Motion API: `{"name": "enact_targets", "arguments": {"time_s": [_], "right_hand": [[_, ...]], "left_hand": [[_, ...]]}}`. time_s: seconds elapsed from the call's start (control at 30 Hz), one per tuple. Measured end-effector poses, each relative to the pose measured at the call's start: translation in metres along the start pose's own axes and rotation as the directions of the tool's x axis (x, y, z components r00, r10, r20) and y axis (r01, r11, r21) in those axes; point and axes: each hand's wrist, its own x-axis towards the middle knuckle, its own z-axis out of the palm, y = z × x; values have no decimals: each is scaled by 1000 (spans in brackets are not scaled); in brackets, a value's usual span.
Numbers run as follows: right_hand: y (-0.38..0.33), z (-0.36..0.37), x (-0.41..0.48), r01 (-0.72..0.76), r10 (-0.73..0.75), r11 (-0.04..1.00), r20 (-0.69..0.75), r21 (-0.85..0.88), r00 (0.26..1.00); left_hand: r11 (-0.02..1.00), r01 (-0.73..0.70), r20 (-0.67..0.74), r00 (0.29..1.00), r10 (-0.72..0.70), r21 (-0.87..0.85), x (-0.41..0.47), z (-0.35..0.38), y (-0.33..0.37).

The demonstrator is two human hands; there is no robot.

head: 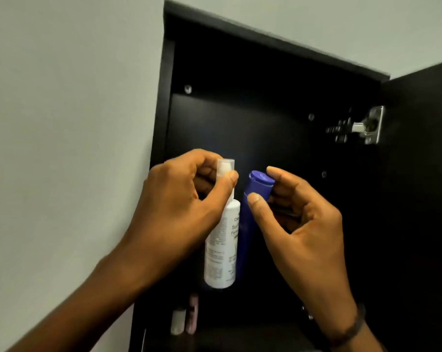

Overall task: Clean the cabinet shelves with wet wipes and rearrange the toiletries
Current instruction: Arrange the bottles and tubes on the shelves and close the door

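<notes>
The left forearm (88, 295) enters from the lower left of the frame, and the right wrist, wearing a dark band (352, 329), enters from the lower right. Both reach up into the open dark cabinet (240, 118) at centre.

The left hand (179, 207) pinches the clear cap of a white spray bottle (221, 250) between thumb and curled fingers, so the bottle hangs upright below the grip. Just beside it, the right hand (303, 224) pinches the cap of a purple bottle (259, 185) between thumb and forefinger, with the other fingers loosely curled behind. The two bottles are close together, perhaps touching. No shelf shows under the white one, so it seems to be held in the air.

This looks like the toiletry-handling step. Whether the bottles are coming out for wiping or going back in, I cannot tell, and no wet wipe is in view. The next move calls for keeping both pinches firm, since each bottle is carried only by its cap, and keeping the bottles level and clear of the two small bottles (185, 317) standing at the lower left of the cabinet. The door (423, 174) stands open at the right on its metal hinge (367, 127).
</notes>
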Motion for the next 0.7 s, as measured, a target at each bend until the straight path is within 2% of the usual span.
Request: {"name": "enact_targets", "arguments": {"time_s": [0.17, 0.33, 0.53, 0.7], "right_hand": [[-6, 10, 66, 68, -68, 998, -12, -14, 998], [16, 24, 107, 14, -14, 1000, 4, -10, 1000], [43, 43, 115, -52, 52, 999, 35, -14, 998], [52, 54, 109, -52, 55, 998, 66, -42, 996]], "left_hand": [[998, 2, -42, 999, 1, 63, 64, -6, 1], [989, 27, -79, 997, -16, 146, 100, -1, -9], [942, 134, -89, 990, -112, 308, 112, 11, -27], [912, 157, -94, 987, -131, 379, 107, 23, -31]]}}
